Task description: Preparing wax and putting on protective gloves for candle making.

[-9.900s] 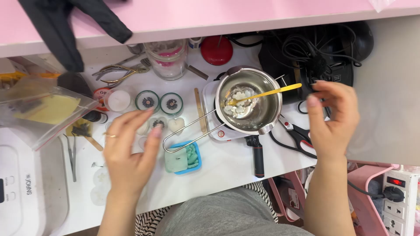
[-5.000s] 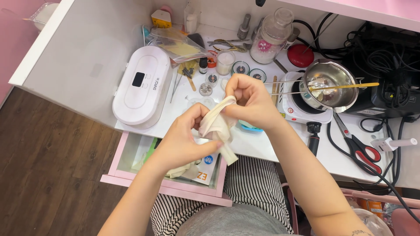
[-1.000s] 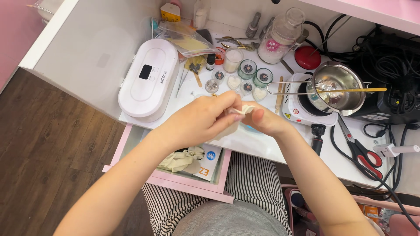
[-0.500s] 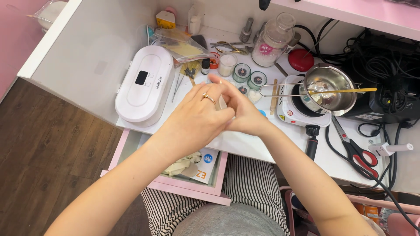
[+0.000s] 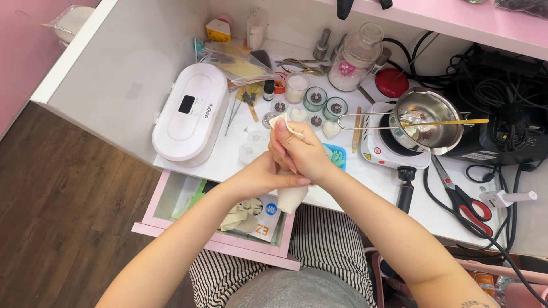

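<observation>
My right hand (image 5: 301, 151) is held over the front of the white desk (image 5: 371, 182), fingers together and pointing away from me. A cream rubber glove (image 5: 291, 198) is partly around it: a bit of it shows at the fingertips and a loose end hangs below the wrist. My left hand (image 5: 258, 178) sits just under the right wrist and pinches the glove's loose end. Both hands touch each other and hide most of the glove.
An open pink drawer (image 5: 220, 244) below my hands holds more cream gloves (image 5: 240, 215). A white oval device (image 5: 191, 111) stands left. A steel pot (image 5: 427, 120) on a small hot plate, red-handled scissors (image 5: 469, 201), black cables (image 5: 505, 85), a glass jar (image 5: 354, 57) and a blue tray (image 5: 337, 155) are right and behind.
My left hand has slid from on top of the right hand to under its wrist. The glove's loose end now hangs below the hands, over the drawer.
</observation>
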